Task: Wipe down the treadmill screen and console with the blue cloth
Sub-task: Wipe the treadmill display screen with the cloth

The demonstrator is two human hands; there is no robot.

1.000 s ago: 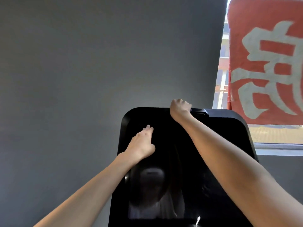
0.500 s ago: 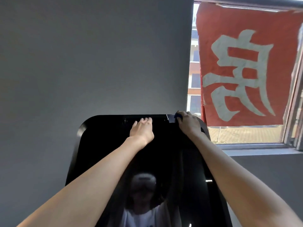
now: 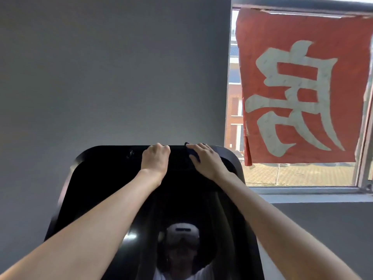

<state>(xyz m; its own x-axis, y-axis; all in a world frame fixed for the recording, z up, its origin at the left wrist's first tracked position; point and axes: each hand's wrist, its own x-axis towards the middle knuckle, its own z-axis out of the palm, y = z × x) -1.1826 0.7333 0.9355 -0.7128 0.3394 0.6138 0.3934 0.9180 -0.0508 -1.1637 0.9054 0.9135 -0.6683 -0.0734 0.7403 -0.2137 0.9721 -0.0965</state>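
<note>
The left hand [image 3: 155,159] is hooking its grip, fingers curled, over the top rim of the glossy black treadmill screen [image 3: 105,178]. Just right of it, the right hand [image 3: 209,161] is pressing the blue cloth [image 3: 194,155] onto that rim, grip flat. The screen's length is stretching down toward the person, and only a dark-blue sliver of cloth is showing.

I see a glossy black rounded treadmill screen [image 3: 101,178]. On its top edge the left hand [image 3: 155,161] grips the rim; beside it the right hand [image 3: 208,161] presses a dark blue cloth [image 3: 194,155].
</note>
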